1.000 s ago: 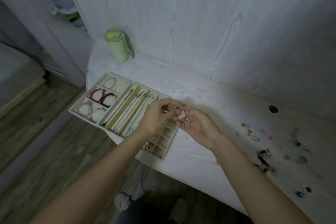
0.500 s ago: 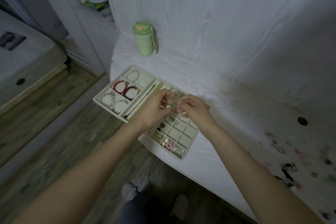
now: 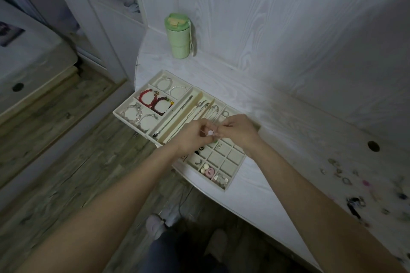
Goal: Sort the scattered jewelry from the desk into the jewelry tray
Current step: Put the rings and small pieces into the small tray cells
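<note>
both hands now hover over the jewelry tray [image 3: 235, 180]; i see left hand [image 3: 192, 137] and right hand [image 3: 239, 130] pinching a small pink piece [image 3: 210, 133].

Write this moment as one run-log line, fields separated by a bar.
stage: sorting | hands: left hand and right hand pinch small pink piece above jewelry tray | remaining: scattered jewelry on desk

tray [image 3: 235, 178] left on desk [image 3: 277, 117]; loose jewelry [image 3: 355, 184] right.
</note>
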A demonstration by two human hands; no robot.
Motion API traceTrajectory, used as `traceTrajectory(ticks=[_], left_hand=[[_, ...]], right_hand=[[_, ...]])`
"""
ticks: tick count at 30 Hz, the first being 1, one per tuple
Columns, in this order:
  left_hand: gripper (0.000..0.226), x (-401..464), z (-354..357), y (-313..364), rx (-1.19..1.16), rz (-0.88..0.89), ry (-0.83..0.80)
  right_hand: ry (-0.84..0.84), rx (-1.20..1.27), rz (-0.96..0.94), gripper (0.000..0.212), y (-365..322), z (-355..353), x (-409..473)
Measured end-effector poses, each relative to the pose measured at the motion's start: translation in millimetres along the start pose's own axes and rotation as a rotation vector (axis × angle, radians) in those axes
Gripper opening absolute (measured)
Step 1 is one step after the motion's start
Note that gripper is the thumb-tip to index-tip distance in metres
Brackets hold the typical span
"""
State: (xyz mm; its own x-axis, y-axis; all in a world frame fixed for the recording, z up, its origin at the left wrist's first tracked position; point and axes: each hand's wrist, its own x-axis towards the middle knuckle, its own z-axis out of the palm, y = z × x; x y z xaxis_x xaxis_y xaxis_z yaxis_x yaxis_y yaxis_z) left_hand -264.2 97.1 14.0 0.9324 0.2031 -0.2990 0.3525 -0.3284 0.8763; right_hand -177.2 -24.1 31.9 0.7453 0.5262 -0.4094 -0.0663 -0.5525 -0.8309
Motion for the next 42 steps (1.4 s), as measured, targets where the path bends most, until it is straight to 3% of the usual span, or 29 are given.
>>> traceTrajectory(ticks=[4, 7, 11, 17, 22, 27, 31, 35, 42], left_hand=[[0.019, -2, -1, -7, -0.244, -0.061, -0.01], [0.015, 1, -2, -14, -0.301, -0.085, 0.004], [0.012, 7, -5, -23, -0.157, -0.122, 0.046], [0.006, 18, -1, -31, 0.154, -0.131, 0.064], [0.004, 28, 1, -29, 0.333, -0.104, 0.07], [0.014, 34, 2, -21, 0.539, 0.054, 0.027], [0.018, 38, 6, -24, 0.703, 0.035, -0.037], [0.017, 38, 10, -24, 0.832, 0.086, -0.008], [0.02, 32, 8, -29, 0.858, 0.094, 0.041]], right_hand=[[-0.025, 0.149, 0.017, 0.017, 13, 3, 2], [-0.023, 0.181, -0.018, 0.016, 25, 7, 1], [-0.011, 0.219, -0.013, 0.01, 36, 16, 0], [0.084, 0.025, -0.031, 0.013, 59, 38, 8], [0.154, -0.267, -0.091, 0.01, 58, 46, 12], [0.171, -0.522, -0.126, 0.014, 53, 46, 8], [0.147, -0.661, -0.121, 0.013, 48, 43, 7], [0.114, -0.678, -0.108, 0.012, 47, 41, 10], [0.123, -0.615, -0.109, 0.013, 52, 42, 13]])
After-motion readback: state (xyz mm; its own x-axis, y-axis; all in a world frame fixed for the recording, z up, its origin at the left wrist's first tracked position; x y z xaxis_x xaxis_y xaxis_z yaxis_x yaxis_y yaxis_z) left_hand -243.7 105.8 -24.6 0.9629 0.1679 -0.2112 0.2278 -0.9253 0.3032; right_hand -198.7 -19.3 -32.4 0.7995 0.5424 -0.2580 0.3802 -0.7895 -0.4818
